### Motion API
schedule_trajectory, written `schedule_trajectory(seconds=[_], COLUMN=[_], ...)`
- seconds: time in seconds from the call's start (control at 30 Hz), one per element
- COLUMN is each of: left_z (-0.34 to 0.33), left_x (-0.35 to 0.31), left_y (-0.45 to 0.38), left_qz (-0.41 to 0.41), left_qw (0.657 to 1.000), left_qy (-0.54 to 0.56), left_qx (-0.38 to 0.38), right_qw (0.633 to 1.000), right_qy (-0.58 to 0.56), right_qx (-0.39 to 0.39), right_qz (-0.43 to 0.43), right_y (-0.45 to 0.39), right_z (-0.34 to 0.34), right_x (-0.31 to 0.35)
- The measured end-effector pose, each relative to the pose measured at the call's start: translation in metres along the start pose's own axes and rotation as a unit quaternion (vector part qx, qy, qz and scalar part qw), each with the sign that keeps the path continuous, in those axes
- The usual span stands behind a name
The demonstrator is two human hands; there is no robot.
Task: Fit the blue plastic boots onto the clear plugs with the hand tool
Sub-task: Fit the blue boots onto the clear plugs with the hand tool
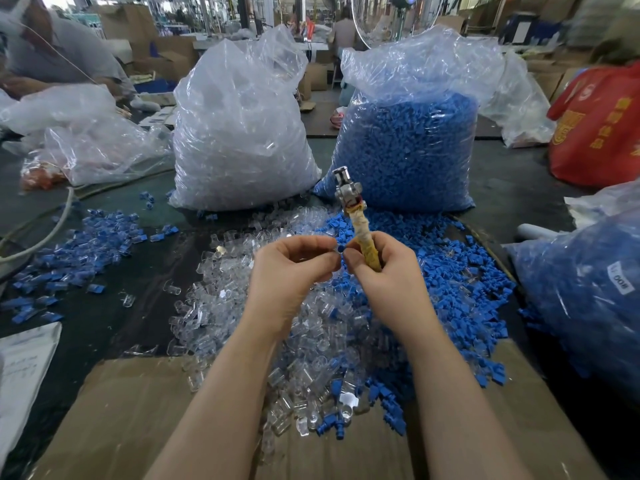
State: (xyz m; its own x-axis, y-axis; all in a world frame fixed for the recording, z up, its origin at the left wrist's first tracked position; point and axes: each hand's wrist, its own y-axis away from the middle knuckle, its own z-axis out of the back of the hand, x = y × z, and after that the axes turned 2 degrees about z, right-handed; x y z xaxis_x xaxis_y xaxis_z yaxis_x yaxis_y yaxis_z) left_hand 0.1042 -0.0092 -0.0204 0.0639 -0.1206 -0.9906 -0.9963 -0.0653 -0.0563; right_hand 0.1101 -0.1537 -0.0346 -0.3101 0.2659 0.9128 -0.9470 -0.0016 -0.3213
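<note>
Two tall clear sacks stand at the far side of the mixed pile (311,323) of loose parts that covers the middle of the table; the sack of clear plugs (239,133) rises behind the pile's left half, the sack of blue boots (408,147) behind its right half, and a third bag of blue parts (585,292) lies just off the pile's right edge; a cardboard sheet (131,420) runs under the pile's near side, and a scatter of assembled-looking blue and clear pieces (79,244) lies well to the pile's left.

Both hands hover above the pile's centre, fingertips nearly meeting; the right hand (384,268) is clenched around the tape-wrapped handle of the hand tool (353,216), whose metal head points up and away towards the blue sack; its thumb and forefinger also appear to share a pinch with the left hand (294,265), whose fingers are curled round something small; a speck of blue, the boot (340,249), shows between the two sets of fingertips; whether a clear plug is already in the left hand cannot be told.

The step in hand seems to be mating or aligning one boot by finger before the tool is used; the next move likely calls for steadying the piece in the left hand, turning the tool head down to it, and pressing squarely so the boot seats without skewing.
</note>
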Motion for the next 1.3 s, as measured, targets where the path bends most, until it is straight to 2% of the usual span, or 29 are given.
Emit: schedule_trajectory(seconds=[0.37, 0.67, 0.8, 1.07, 1.3], left_z=[0.0011, 0.0018, 0.0008, -0.0009, -0.0013], left_x=[0.0011, -0.0006, 0.0004, 0.0027, 0.0037], left_y=[0.0, 0.0008, 0.0013, -0.0002, -0.0007], left_qz=[-0.008, -0.033, -0.046, -0.011, -0.019], left_qw=[1.0, 0.998, 0.999, 0.999, 0.999], left_qy=[0.002, 0.009, -0.002, 0.038, 0.026], left_qx=[0.013, 0.047, 0.028, 0.017, -0.002], right_qw=[1.0, 0.999, 0.999, 1.0, 1.0], right_qy=[0.002, -0.043, -0.037, -0.011, -0.005], right_qx=[-0.003, -0.004, -0.006, -0.02, -0.016], right_qz=[-0.008, -0.031, -0.02, 0.018, 0.003], right_y=[0.0, 0.0011, 0.0017, 0.0024, 0.003], right_z=[-0.0001, 0.0013, 0.0004, -0.0011, -0.0028], right_x=[0.0021, 0.0054, 0.0057, 0.0068, 0.007])
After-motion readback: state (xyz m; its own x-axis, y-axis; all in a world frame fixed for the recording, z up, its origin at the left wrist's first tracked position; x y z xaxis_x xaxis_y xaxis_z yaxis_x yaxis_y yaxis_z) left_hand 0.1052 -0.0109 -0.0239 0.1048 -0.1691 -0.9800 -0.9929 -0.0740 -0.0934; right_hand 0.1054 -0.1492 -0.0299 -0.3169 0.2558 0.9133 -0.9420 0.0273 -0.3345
